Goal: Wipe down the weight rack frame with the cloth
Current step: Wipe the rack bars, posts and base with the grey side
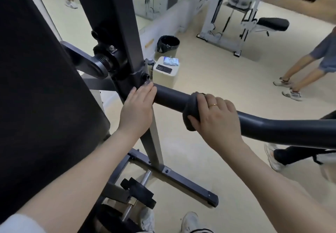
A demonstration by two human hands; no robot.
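The dark grey folded cloth [190,112] sits wrapped over the thick black padded horizontal bar [172,99] of the weight rack frame, about midway along the stretch in view, and the right hand [216,119] is clamped down on it, fingers curled over the top of the bar, thumb underneath the cloth, a gold ring on one finger. That grip is closed around cloth and bar together. Over at the joint, the left hand [137,109] lies flat and open, palm against the spot where the bar meets the black square steel upright post [118,23], fingers together, holding nothing. Just above it a black knob [146,76] sticks out of the bracket. To the left a big black upholstered pad [36,87] fills the view and hides whatever is behind it. Down below, the rack's grey base rail [181,178] runs across the pale yellow floor [209,72], with a chrome peg and black collar [139,190] beside it. Beyond the post stands a small white stool-like box [166,73] carrying a dark phone [164,68] and a blue-white packet [171,61], and behind that a black-lined bin [168,43]. Another person's legs and sneakers [289,87] stand at right, well apart from the bar. A white cable machine with a black seat [272,23] sits farther back.
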